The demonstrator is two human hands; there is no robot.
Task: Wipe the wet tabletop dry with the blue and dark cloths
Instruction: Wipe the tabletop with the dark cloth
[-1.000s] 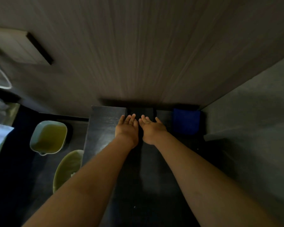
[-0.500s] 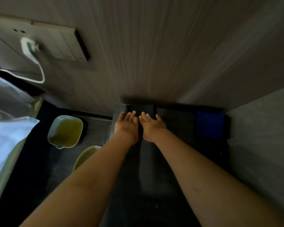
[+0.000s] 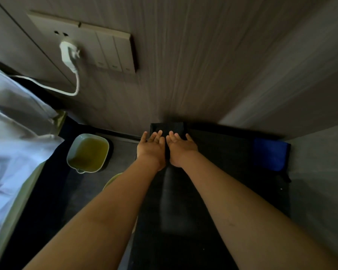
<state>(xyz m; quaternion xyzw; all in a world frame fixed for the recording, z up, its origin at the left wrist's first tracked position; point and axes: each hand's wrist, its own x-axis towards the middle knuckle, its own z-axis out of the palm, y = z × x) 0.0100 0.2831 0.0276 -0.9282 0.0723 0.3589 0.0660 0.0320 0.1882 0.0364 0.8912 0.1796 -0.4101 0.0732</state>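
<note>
A dark cloth (image 3: 174, 128) lies flat at the far left end of the dark tabletop (image 3: 222, 152), against the wall. My left hand (image 3: 150, 148) and my right hand (image 3: 180, 148) press side by side on it, fingers straight and pointing at the wall. A paler streak runs along the tabletop from the hands back toward me. The blue cloth (image 3: 269, 153) lies folded at the table's far right end, apart from both hands.
A wood-grain wall (image 3: 183, 75) stands right behind the table, with a switch panel (image 3: 98, 43) and a white plug and cable (image 3: 68, 53). On the floor to the left sits a basin of yellowish liquid (image 3: 89, 152). White bedding (image 3: 14, 133) fills the left. A grey surface (image 3: 320, 182) borders the right.
Both hands stay flat on the dark cloth and slid with it to the table's left end. My view swung left, so the blue cloth shifted right and the switch panel came into sight.
</note>
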